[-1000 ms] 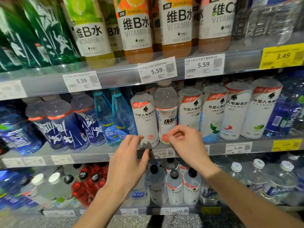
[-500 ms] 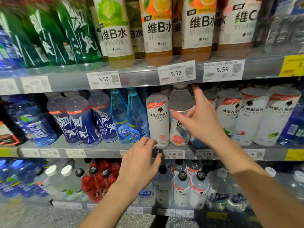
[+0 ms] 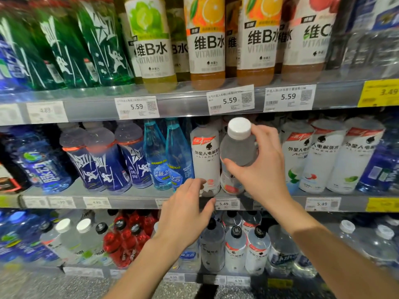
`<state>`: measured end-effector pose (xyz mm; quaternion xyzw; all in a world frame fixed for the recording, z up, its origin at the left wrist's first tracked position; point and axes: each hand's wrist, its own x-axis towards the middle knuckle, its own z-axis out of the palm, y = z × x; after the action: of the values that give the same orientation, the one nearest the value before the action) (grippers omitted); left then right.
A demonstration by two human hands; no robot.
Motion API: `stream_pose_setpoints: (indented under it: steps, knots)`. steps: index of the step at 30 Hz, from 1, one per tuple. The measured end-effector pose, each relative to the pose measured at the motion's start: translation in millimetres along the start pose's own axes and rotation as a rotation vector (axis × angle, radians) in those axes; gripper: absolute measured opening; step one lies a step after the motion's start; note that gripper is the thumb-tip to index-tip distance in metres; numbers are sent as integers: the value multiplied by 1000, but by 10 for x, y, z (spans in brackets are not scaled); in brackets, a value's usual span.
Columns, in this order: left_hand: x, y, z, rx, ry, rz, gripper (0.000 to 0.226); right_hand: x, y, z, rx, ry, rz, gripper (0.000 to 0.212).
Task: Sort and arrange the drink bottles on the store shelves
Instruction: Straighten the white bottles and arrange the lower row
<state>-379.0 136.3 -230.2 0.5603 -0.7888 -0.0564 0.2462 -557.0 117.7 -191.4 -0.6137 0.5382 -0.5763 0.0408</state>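
The right hand (image 3: 262, 169) grips a white-capped bottle (image 3: 236, 156) at the middle shelf's (image 3: 129, 196) front edge. The left hand (image 3: 185, 214), fingers loose, touches a neighbouring white bottle (image 3: 205, 156). Sorting appears barely begun.

The right hand (image 3: 262, 169) covers most of the label on the clear white-capped plastic bottle (image 3: 236, 152), so its print cannot be read. The left hand (image 3: 185, 212) hides the foot of the white black-capped bottle (image 3: 205, 158) at the middle shelf's front edge (image 3: 129, 201). The tall vitamin-water bottles (image 3: 207, 44) on the top shelf are cut off by the upper edge. The green bottles (image 3: 64, 46) at far left are smeared, perhaps by motion. The lowest price tags (image 3: 238, 281) are too blurred to read.
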Motion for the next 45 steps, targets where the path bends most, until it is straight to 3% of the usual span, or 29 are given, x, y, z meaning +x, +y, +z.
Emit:
stream_pose_setpoints:
  steps: [6, 11, 17, 20, 26, 35, 41, 45]
  knots:
    - [-26, 11, -22, -125, 32, 32, 49, -230, -25, -210, 200, -23, 85, 70]
    - [-49, -64, -125, -293, 57, 86, 66, -301, -266, -380, 171, -42, 0, 77]
    - [-115, -125, -379, -498, -39, 153, 89, -351, -534, -269, 373, -218, 72, 72]
    - [-177, -266, -433, -589, -92, 164, 81, -470, -590, -2, 452, -275, 144, 72]
    - [-383, -980, -576, -631, -42, 31, 63, -651, -766, 660, 481, -444, 179, 68]
    - [-730, -1876, -739, -608, 22, -132, 70, -826, -1067, 1639, 454, -726, 135, 56]
    - [-791, -2367, -839, -604, 47, -203, 71, -873, -1250, 2124, 393, -744, 96, 54]
    - [-771, -2796, -1052, -506, -143, -211, 55, -963, -1289, 2409, 357, -698, 127, 57]
